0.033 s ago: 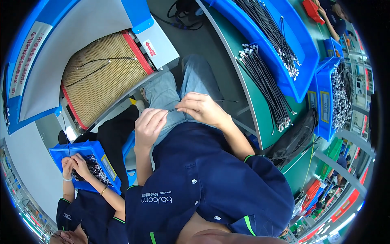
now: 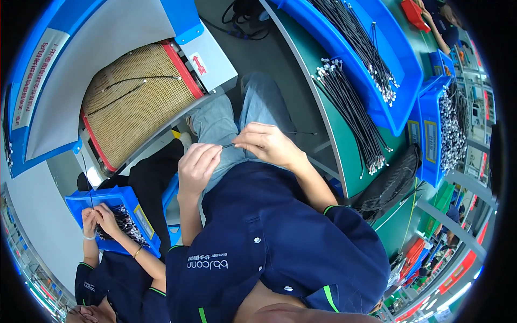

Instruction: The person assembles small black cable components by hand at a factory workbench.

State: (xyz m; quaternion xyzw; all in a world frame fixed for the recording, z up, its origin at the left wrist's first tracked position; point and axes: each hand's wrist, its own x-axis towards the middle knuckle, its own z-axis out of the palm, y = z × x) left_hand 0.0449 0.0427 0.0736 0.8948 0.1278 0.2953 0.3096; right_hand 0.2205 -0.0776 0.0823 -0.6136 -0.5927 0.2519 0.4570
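Item, centre of frame: I logged the left hand (image 2: 198, 168) and the right hand (image 2: 267, 144) close together over the lap, a thin black cable (image 2: 295, 133) running between them. The right hand's fingers were pinched shut on the cable near its left end; the left hand's fingertips were closed around that same end, at about the point where the two hands nearly met. How tight either pinch was I could not tell, since the fingers covered the contact. The cable's tip was hidden inside the left fingers; its free length ran right of the right hand as a faint dark line, hard to follow against the grey floor.

Item, behind the hands: lap in light blue jeans (image 2: 237, 116), partly covered by both hands; dark navy shirt (image 2: 269, 237) filling the lower centre.

Item, right of frame: green workbench (image 2: 344, 156) carrying a loose bundle of black cables with metal ends (image 2: 350, 113), well apart from the hands. Above it a long blue tray (image 2: 371, 64) of more cables, its far end cut off by the frame edge. Further right a second blue bin (image 2: 431, 134) of small parts, too small to make out.

Item, upper left: a tan mesh conveyor belt (image 2: 137, 99) with two cables lying on it, under a blue and grey housing (image 2: 97, 43).

Item, lower left: another person's hands (image 2: 97, 219) at a blue tray (image 2: 113, 202) of cables; their body cut off at the rim.
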